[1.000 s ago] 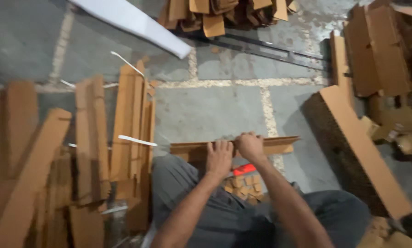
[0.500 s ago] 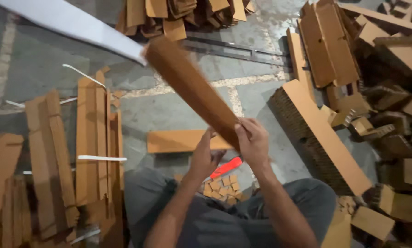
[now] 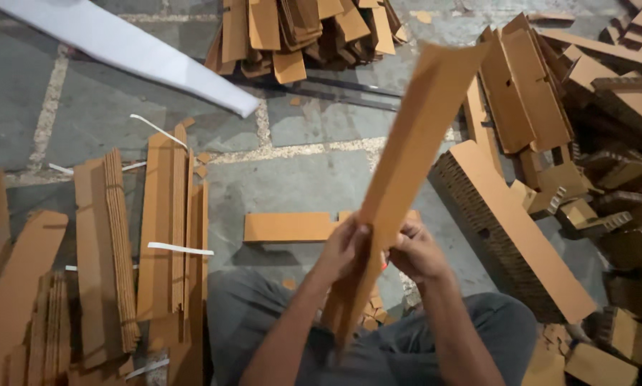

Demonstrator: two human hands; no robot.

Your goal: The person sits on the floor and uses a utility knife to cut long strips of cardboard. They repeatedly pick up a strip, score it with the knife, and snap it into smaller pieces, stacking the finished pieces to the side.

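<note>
Both hands are gripping one long cardboard strip at centre frame: left hand is closing around its left edge, right hand is clamping the right edge, fingers curling onto the strip. Strip is tilting up and right, its top end reaching toward the upper right of the frame, its lower end dropping down over the person's grey trousers (a fold line is running along its length). Just behind the hands, a shorter flat cardboard piece is lying on the concrete floor, apart from the held strip. Left of frame, bundled cardboard strips are lying side by side, a white strap crossing one bundle. Right of frame, a long honeycomb cardboard block is lying diagonally, with loose cardboard offcuts piling beyond it. Upper left, a white plank is lying slantwise; top centre, another cardboard heap is sitting.
</note>
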